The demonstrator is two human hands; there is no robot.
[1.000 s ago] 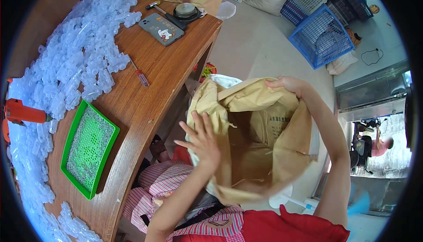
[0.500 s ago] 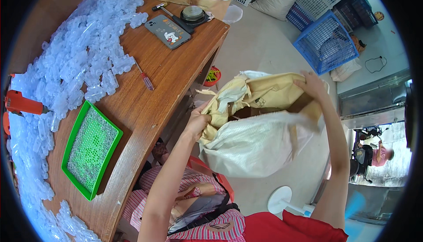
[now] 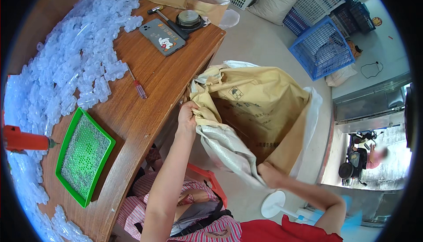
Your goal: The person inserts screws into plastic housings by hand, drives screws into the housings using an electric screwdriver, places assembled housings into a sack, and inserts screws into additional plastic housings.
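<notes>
A big tan paper sack (image 3: 260, 105) with a clear plastic liner hangs in the air to the right of the wooden table (image 3: 145, 109), its mouth held wide. My left hand (image 3: 188, 115) grips the sack's near left rim, close to the table edge. My right hand (image 3: 267, 174) grips the lower right rim, pinching paper and liner together. The inside of the sack is dark and I cannot tell what it holds.
On the table lie a heap of clear plastic parts (image 3: 66, 74), a green tray (image 3: 84, 156) of small pieces, a screwdriver (image 3: 136, 83), a phone (image 3: 162, 37) and an orange tool (image 3: 22, 139). Blue crates (image 3: 321, 46) stand on the floor beyond. A white round fan base (image 3: 275, 204) stands below the sack.
The sack was folded over half a second ago; now its mouth is spread wide. My right hand has dropped from the upper rim to the lower right rim. My left hand has shifted slightly downward on the left rim.
</notes>
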